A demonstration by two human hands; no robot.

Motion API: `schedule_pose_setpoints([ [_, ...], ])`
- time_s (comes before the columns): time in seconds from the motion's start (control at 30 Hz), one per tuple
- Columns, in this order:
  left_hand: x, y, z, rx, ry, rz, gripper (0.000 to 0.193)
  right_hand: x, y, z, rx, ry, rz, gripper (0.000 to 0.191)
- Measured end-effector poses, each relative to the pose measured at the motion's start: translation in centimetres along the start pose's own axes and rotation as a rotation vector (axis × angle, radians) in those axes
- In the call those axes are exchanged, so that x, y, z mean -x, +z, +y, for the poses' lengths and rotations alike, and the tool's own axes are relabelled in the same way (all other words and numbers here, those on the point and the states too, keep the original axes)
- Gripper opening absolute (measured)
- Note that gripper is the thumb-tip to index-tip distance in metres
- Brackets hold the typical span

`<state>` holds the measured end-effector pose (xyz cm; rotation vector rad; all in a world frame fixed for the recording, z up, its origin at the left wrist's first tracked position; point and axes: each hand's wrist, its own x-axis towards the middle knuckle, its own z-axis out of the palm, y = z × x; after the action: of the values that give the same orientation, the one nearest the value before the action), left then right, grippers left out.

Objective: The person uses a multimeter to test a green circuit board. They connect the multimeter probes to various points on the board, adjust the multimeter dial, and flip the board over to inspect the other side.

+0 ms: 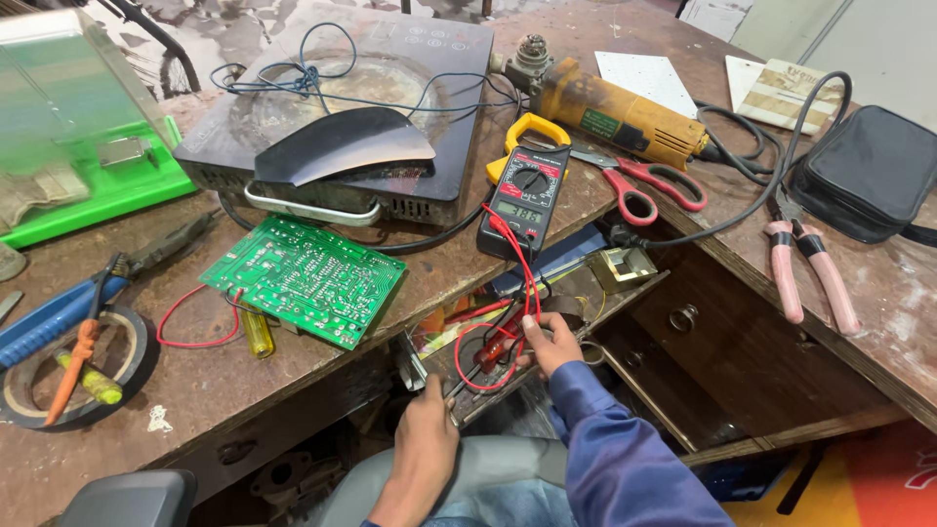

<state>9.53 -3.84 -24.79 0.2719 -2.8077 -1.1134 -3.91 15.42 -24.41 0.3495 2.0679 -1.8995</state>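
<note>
My right hand (551,344) grips a red test probe (493,349) over an open drawer (547,293) under the bench edge. Its red lead loops up to a black and red clamp multimeter (527,200) lying on the wooden bench (293,381), display lit. Just below and left, my left hand (425,444) is closed on a thin black probe (461,384), beside a small metal part (410,371). Both probe tips meet close together in the drawer. A green circuit board (307,278) with a red wire lies to the left of the drawer.
A dark induction cooktop (390,117) with loose wires sits behind the board. A yellow angle grinder (605,112), red-handled scissors (644,190), pink-handled pliers (810,273) and a black pouch (869,171) lie to the right. A tape roll (137,376), screwdrivers and a green tray (127,190) are on the left.
</note>
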Motion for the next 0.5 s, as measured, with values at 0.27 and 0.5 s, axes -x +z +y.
schedule_pose_setpoints([
  [0.27, -2.9, 2.2, 4.1, 0.549, -0.120, 0.171, 0.046, 1.1, 0.2, -0.7, -0.128, -0.032, -0.104, 0.030],
  [0.5, -4.8, 1.9, 5.1, 0.812, -0.232, 0.050, 0.047, 0.9, -1.0, -0.4, -0.198, -0.046, -0.179, 0.027],
])
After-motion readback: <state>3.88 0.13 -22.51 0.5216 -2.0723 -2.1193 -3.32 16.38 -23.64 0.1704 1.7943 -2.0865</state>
